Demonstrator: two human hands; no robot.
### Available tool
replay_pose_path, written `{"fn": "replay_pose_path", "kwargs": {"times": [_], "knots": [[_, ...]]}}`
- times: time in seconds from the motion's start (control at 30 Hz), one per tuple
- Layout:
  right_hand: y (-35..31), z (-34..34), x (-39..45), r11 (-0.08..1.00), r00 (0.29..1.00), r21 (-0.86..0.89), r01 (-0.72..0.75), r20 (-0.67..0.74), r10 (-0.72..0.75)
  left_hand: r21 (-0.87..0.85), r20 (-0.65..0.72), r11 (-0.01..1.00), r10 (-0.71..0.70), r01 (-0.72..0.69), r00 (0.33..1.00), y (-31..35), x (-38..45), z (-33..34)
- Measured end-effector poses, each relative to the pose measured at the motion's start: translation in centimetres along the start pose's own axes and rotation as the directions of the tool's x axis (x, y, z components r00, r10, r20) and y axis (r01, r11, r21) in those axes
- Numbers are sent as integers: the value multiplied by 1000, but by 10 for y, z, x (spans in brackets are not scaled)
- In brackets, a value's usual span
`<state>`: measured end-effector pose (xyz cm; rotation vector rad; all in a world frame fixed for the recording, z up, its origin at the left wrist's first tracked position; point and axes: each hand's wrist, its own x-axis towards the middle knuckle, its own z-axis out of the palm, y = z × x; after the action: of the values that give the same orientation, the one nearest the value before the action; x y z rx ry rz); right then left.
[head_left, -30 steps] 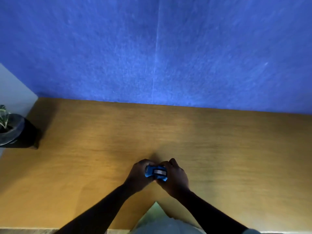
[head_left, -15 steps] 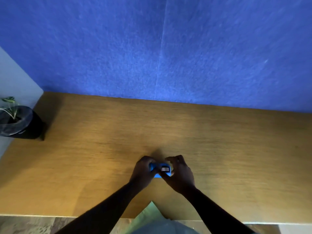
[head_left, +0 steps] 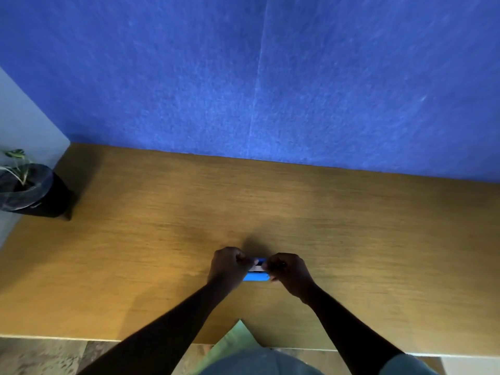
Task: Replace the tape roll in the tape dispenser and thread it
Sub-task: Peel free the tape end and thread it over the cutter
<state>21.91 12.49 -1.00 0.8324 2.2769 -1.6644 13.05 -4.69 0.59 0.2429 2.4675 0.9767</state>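
A small blue tape dispenser (head_left: pixel 255 277) sits between my two hands near the front middle of the wooden desk (head_left: pixel 162 239). My left hand (head_left: pixel 227 266) grips its left end with the fingers curled. On the other side, my right hand (head_left: pixel 286 270) pinches its right end. A pale strip, likely the tape roll (head_left: pixel 255 268), shows in the gap between my fingertips. Most of the dispenser is hidden by my fingers.
A dark pot with a small green plant (head_left: pixel 24 190) stands at the desk's far left edge. A blue felt wall panel (head_left: pixel 270 77) rises behind the desk. The desk's front edge runs just below my forearms, with floor beneath.
My hands have spread slightly apart along the dispenser, and both now close on its ends. The view has shifted, so the desk sits lower.
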Motion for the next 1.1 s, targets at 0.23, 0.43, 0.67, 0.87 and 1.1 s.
{"fn": "replay_pose_path", "kwargs": {"times": [0.23, 0.43, 0.67, 0.87, 1.1], "knots": [[3, 5, 1, 999, 999, -48, 6, -40, -8, -10, 50, 1000, 5, -5, 999, 9, -6, 3], [4, -2, 0, 999, 999, 44, -25, 29, 24, -32, 96, 999, 3, 0, 995, 3, -1, -3], [-5, -3, 2, 1000, 997, -7, 12, 77, -12, 15, 68, 1000, 23, -24, 997, 8, -5, -7], [-5, 10, 1, 1000, 999, 0, -17, 36, 17, 49, 72, 999, -10, 7, 997, 12, -7, -5], [2, -4, 2, 998, 991, 48, -32, 132, 25, 114, 46, 993, 0, -5, 999, 13, -9, -5]]}}
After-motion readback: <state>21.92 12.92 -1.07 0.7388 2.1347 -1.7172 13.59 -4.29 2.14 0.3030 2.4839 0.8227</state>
